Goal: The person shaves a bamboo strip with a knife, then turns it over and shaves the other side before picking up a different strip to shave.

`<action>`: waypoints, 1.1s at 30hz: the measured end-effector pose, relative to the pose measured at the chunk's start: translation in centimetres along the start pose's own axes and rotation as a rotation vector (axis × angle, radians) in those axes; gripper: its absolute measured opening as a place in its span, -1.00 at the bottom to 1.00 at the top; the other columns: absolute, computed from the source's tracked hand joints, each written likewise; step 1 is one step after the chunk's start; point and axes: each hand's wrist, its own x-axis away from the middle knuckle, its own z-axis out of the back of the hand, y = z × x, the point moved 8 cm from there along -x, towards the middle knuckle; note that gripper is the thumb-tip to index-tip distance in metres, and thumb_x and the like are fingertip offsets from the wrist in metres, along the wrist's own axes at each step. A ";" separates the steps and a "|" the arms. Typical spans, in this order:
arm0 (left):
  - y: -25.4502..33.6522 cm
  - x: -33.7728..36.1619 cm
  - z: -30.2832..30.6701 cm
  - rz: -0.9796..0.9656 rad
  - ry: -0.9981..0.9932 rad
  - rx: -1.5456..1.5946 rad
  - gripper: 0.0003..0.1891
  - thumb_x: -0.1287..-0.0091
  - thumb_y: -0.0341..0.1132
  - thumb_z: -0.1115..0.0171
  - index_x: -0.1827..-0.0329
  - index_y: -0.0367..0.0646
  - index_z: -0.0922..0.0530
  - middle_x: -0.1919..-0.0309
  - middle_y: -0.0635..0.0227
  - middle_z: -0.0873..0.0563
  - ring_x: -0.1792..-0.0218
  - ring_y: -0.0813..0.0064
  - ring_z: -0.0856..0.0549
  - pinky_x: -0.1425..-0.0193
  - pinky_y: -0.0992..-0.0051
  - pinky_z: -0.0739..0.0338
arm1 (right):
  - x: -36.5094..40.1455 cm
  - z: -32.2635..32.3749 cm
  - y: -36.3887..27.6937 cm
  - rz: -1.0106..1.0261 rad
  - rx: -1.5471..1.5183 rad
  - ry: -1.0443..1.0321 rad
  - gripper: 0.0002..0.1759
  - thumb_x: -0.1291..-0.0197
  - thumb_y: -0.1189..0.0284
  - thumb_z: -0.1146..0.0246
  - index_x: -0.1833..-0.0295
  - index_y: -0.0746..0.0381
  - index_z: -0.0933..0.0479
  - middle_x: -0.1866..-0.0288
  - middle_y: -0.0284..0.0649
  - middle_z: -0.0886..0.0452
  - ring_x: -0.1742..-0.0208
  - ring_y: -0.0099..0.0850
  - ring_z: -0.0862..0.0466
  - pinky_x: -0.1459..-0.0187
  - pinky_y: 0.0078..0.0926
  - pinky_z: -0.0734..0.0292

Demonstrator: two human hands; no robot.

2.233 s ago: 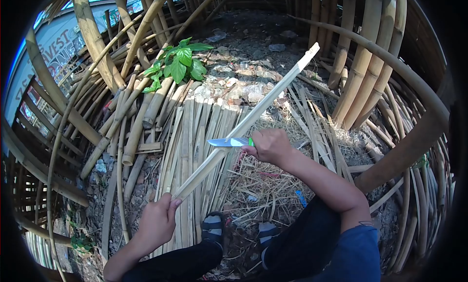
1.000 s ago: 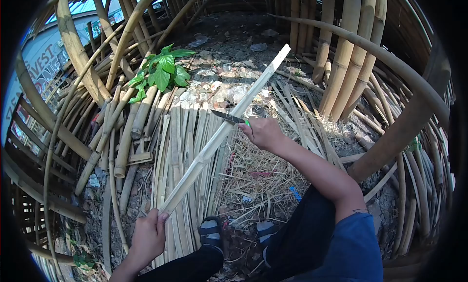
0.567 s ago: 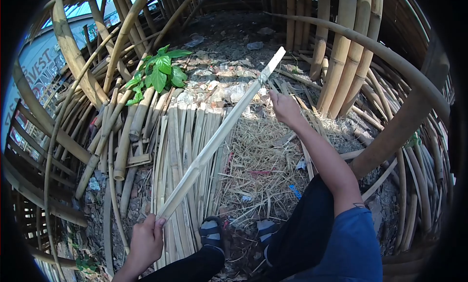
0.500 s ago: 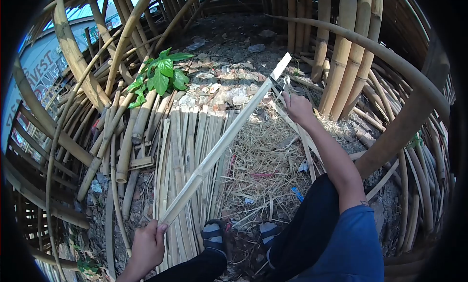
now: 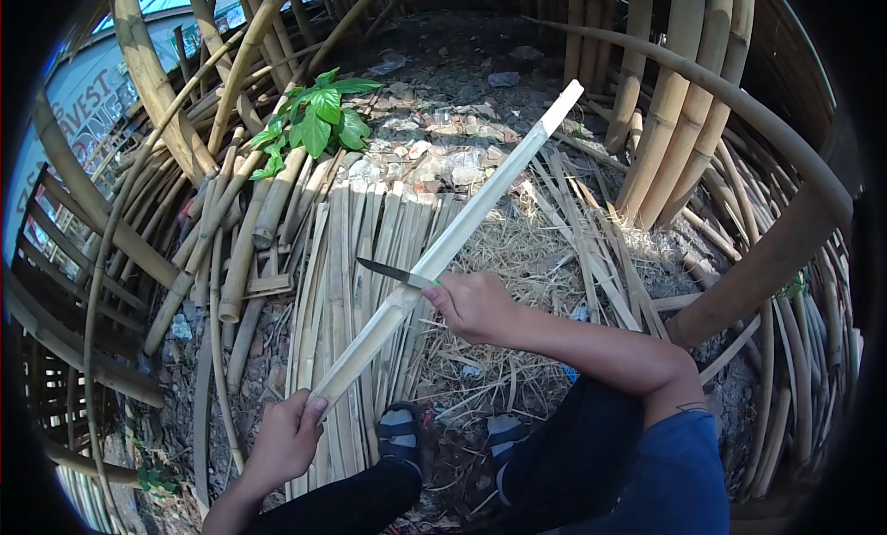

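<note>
The dark-bladed knife with a green handle (image 5: pixel 393 271) has been brought back along the long, pale, split-bamboo strip (image 5: pixel 499 186): half a second ago the blade was seen near the strip's far end, and now it is laid across the middle, just beyond the node, between the two hands. By this it may be judged that one outward pass has been finished and the blade has been reset on the nearer stretch; whether the edge is biting into the wood cannot be told. The strip's near end is still gripped by the left hand (image 5: pixel 288 440), with its length slanted up past the right hand (image 5: pixel 476 306), whose fingers are wrapped around the knife handle; the hands are kept well apart. One knife, one held strip and two hands are counted. Below and between the hands, two feet in dark strapped sandals (image 5: pixel 399 433) are seen. Beneath the held strip, a row of flat, pale bamboo strips (image 5: pixel 337 285) is laid out, too overlapped to be counted, and under the right forearm dry, straw-coloured shavings (image 5: pixel 504 350) are scattered without number. Beyond the left hand, one leafy green plant (image 5: pixel 314 119) is seen; beyond the right, three thick tan bamboo poles (image 5: pixel 679 110) are grouped closely.
</note>
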 end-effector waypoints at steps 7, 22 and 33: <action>-1.1 -0.1 -0.2 -0.019 -0.009 -0.004 -0.59 -0.58 -0.22 -0.07 0.45 -0.32 -0.43 0.74 0.10 -0.53 0.70 0.20 -0.59 0.52 0.26 -0.42 | 0.0 -1.0 0.0 0.177 0.134 0.056 -0.41 -0.48 -0.03 -0.08 0.38 0.29 -0.53 0.64 -0.09 -0.59 0.66 -0.06 -0.64 0.60 -0.12 -0.55; 0.8 -0.3 0.3 -0.032 0.053 0.009 -0.62 -0.58 -0.27 -0.07 0.44 -0.32 -0.41 0.75 0.08 -0.51 0.73 0.25 -0.56 0.57 0.28 -0.36 | -1.4 0.3 0.7 0.321 0.391 0.160 -0.45 -0.43 -0.02 -0.15 0.45 0.22 -0.44 0.68 -0.18 -0.52 0.70 -0.22 -0.60 0.69 -0.26 -0.48; -3.7 1.0 2.1 0.004 0.111 0.078 -0.64 -0.59 -0.27 -0.07 0.38 -0.34 -0.46 0.72 0.23 -0.49 0.70 0.52 -0.49 0.56 0.35 -0.35 | -2.8 8.5 13.0 -0.250 0.532 0.274 -0.30 -0.54 -0.03 0.10 0.43 0.31 -0.58 0.65 0.02 -0.54 0.58 -0.03 -0.62 0.54 -0.09 -0.54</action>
